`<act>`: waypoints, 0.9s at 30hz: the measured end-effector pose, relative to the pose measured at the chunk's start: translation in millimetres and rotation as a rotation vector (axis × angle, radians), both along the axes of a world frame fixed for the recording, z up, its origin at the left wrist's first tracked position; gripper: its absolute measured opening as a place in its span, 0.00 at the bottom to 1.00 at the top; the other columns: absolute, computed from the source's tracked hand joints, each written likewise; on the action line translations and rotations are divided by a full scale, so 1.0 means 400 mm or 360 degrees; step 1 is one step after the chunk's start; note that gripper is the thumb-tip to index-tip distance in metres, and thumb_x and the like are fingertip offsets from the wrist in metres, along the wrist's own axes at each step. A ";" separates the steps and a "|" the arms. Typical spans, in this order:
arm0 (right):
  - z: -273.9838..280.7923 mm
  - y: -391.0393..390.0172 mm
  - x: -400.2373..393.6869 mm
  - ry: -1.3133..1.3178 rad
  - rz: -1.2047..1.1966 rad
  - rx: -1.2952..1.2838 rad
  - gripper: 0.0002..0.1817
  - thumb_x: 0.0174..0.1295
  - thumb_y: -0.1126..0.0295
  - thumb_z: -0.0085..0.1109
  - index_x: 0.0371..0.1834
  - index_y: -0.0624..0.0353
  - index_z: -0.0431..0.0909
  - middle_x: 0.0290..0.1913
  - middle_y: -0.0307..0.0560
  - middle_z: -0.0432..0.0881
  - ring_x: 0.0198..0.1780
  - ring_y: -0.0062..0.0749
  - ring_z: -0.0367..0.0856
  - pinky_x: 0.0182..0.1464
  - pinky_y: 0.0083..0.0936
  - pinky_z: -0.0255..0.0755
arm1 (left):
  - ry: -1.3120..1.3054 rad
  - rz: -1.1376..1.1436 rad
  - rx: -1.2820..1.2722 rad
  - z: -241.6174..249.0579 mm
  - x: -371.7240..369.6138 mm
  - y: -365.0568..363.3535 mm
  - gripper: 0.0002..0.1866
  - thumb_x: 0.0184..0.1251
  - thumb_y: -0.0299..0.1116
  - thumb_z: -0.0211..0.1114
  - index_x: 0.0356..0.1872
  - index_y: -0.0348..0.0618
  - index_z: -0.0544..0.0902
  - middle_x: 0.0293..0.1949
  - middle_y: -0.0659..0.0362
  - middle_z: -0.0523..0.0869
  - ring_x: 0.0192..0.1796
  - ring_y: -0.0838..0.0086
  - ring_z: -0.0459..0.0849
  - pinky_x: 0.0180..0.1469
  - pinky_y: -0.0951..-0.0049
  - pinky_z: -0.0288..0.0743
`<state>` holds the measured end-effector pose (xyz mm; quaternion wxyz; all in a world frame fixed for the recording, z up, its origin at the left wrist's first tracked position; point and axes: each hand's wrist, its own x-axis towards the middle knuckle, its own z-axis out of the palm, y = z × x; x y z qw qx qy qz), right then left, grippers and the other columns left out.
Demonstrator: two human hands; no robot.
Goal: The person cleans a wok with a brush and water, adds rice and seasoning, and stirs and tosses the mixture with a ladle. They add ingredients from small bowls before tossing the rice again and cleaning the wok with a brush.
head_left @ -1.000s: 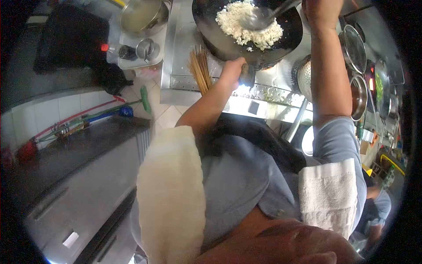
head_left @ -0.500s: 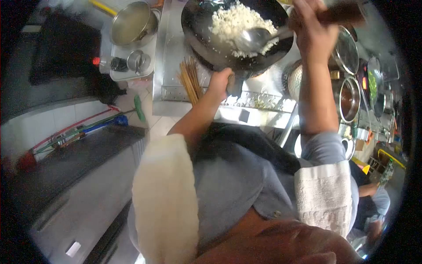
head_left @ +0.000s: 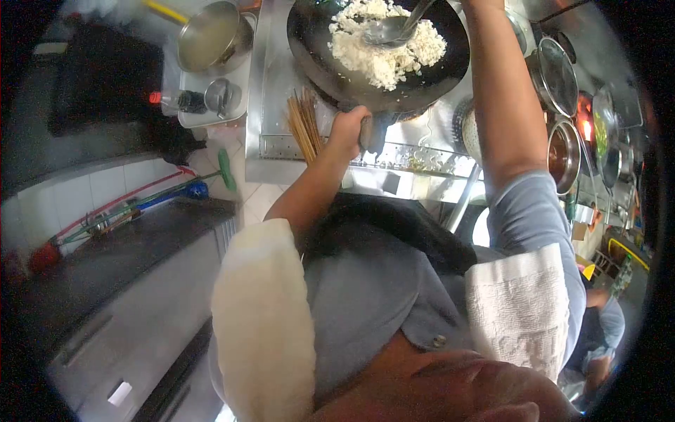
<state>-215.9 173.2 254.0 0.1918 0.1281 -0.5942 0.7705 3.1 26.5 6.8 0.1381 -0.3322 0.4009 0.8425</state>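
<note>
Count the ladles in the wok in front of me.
1. The ladle is in the wok, its bowl over the white food; its handle runs out of the picture's top edge. Anything under the food or past that edge is hidden.

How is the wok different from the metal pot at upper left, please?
The wok is dark, while the pot is silvery. The wok looks wider than the pot. The wok contains white, grainy food; the pot, apparently, cloudy liquid. The left hand holds the wok, but no hand touches the pot. Both are round and uncovered.
</note>
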 end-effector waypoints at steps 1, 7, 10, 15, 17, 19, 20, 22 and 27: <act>0.013 -0.019 0.027 0.0089 -0.0068 0.0019 0.13 0.58 0.68 0.63 0.20 0.53 0.70 0.15 0.34 0.68 0.14 0.22 0.66 0.18 0.23 0.61 | 0.0011 0.0068 -0.0049 -0.002 0.010 0.007 0.07 0.59 0.28 0.61 0.32 0.33 0.80 0.26 0.54 0.81 0.21 0.65 0.80 0.21 0.63 0.74; -0.036 -0.026 0.165 -0.0051 0.0019 0.0094 0.14 0.61 0.68 0.62 0.20 0.53 0.69 0.16 0.35 0.69 0.15 0.21 0.66 0.19 0.22 0.62 | -0.0065 -0.0109 0.0032 0.013 0.014 0.001 0.09 0.60 0.36 0.63 0.29 0.40 0.79 0.23 0.57 0.80 0.22 0.64 0.81 0.26 0.59 0.79; -0.064 -0.002 0.258 0.0209 0.0052 0.0484 0.15 0.62 0.68 0.63 0.21 0.54 0.69 0.18 0.35 0.70 0.19 0.20 0.69 0.22 0.20 0.63 | -0.0029 0.0012 -0.0046 -0.009 0.009 0.009 0.10 0.62 0.37 0.62 0.29 0.40 0.80 0.23 0.57 0.80 0.22 0.64 0.80 0.27 0.60 0.79; -0.026 0.090 0.225 0.0039 -0.0043 0.0294 0.14 0.61 0.67 0.64 0.22 0.54 0.70 0.18 0.37 0.72 0.17 0.20 0.69 0.20 0.19 0.62 | 0.0004 -0.0101 -0.0096 -0.006 -0.008 -0.002 0.08 0.61 0.33 0.62 0.32 0.39 0.81 0.25 0.57 0.81 0.24 0.66 0.81 0.29 0.63 0.78; -0.069 0.107 0.185 0.0135 -0.0091 0.0310 0.14 0.61 0.67 0.63 0.21 0.54 0.71 0.17 0.37 0.71 0.15 0.20 0.66 0.18 0.20 0.61 | -0.0036 0.0003 0.0102 -0.058 0.006 -0.002 0.09 0.58 0.29 0.64 0.37 0.36 0.82 0.29 0.57 0.82 0.28 0.67 0.82 0.32 0.64 0.78; -0.029 0.131 0.128 0.0094 -0.0116 0.0183 0.13 0.62 0.67 0.61 0.21 0.55 0.70 0.16 0.36 0.70 0.13 0.22 0.65 0.17 0.21 0.61 | -0.0114 -0.0015 0.0113 -0.023 0.032 0.007 0.09 0.58 0.29 0.64 0.38 0.36 0.82 0.29 0.57 0.82 0.28 0.67 0.82 0.32 0.64 0.78; 0.010 0.128 0.111 0.0078 -0.0181 0.0196 0.13 0.62 0.67 0.60 0.21 0.55 0.70 0.16 0.36 0.69 0.14 0.22 0.65 0.17 0.22 0.61 | -0.0145 -0.0015 0.0113 0.007 0.008 0.000 0.10 0.58 0.29 0.64 0.38 0.36 0.81 0.30 0.57 0.82 0.28 0.67 0.82 0.32 0.64 0.78; 0.033 0.136 0.092 0.0170 -0.0075 0.0116 0.13 0.62 0.68 0.59 0.21 0.56 0.71 0.16 0.37 0.69 0.15 0.23 0.67 0.19 0.22 0.61 | -0.0155 0.0058 0.0006 0.018 0.019 0.007 0.08 0.59 0.30 0.63 0.36 0.36 0.81 0.29 0.57 0.82 0.27 0.66 0.82 0.30 0.63 0.78; -0.137 0.116 -0.054 -0.0166 -0.0303 -0.0008 0.12 0.56 0.69 0.58 0.18 0.53 0.67 0.14 0.37 0.67 0.13 0.25 0.65 0.16 0.24 0.62 | -0.0184 -0.0085 0.0220 -0.010 -0.020 0.004 0.07 0.62 0.32 0.59 0.32 0.38 0.79 0.26 0.55 0.81 0.24 0.65 0.81 0.26 0.60 0.77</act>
